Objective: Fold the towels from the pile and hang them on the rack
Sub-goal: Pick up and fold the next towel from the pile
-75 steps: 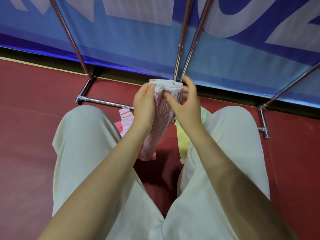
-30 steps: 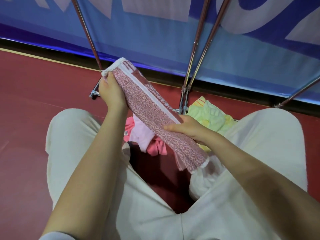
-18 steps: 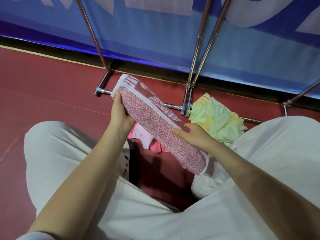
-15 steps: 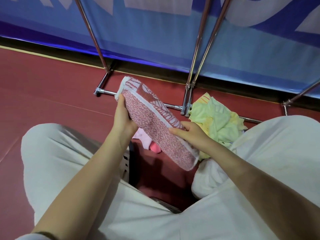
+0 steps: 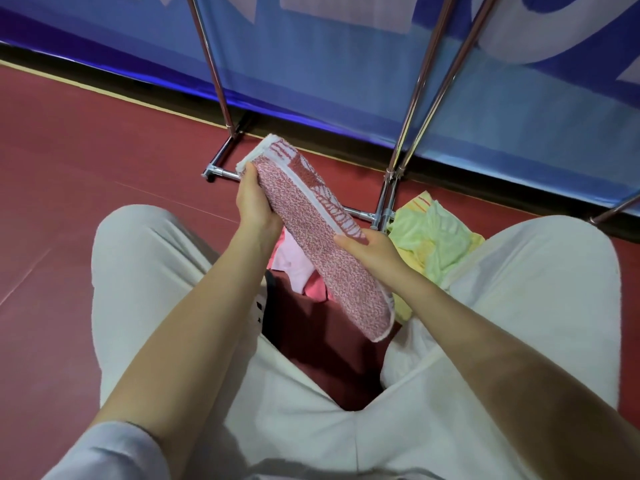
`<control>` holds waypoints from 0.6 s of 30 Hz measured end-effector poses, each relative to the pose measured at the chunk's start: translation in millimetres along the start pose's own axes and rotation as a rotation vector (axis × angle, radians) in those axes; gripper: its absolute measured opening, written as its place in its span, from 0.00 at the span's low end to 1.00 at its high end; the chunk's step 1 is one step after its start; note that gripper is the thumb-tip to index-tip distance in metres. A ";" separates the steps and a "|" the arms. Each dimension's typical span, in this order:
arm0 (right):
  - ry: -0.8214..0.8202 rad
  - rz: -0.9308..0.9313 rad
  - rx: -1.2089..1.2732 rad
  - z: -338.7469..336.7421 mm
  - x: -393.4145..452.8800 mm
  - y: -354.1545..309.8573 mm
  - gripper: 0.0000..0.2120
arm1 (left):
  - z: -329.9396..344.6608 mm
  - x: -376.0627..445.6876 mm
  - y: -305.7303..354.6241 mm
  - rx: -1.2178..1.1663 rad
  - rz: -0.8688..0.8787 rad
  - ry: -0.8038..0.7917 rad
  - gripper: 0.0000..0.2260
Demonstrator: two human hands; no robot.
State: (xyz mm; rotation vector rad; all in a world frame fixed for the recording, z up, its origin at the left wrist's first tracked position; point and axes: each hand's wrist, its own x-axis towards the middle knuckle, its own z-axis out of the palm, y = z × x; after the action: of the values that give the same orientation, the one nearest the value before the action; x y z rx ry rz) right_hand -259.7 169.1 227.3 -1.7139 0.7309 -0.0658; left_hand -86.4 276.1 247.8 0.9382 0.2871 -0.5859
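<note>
the left hand (image 5: 254, 202) grips the upper end of a red patterned towel (image 5: 311, 233), fingers curled around its edge. the towel is folded into a long narrow strip, held slanted in the air above the person's knees. the right hand (image 5: 369, 251) pinches it partway down its length, thumb on top. under it on the floor lie pink towels (image 5: 294, 261), and further right a yellow-green towel (image 5: 433, 237) beside the rack (image 5: 408, 109). the folding looks nearly finished; the next move probably calls for lifting the strip and draping it over a bar, which is out of view.
</note>
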 end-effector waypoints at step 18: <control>0.139 -0.135 -0.189 -75.3 27.2 -127.9 0.14 | 36.1 15.2 65.7 1.014 0.365 0.097 0.14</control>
State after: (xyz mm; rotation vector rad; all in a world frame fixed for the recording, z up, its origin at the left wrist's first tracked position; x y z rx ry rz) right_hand -214.2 102.3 354.7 -1.9531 0.7413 -0.2173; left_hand -36.1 270.8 305.2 1.9492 -0.1317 -0.3238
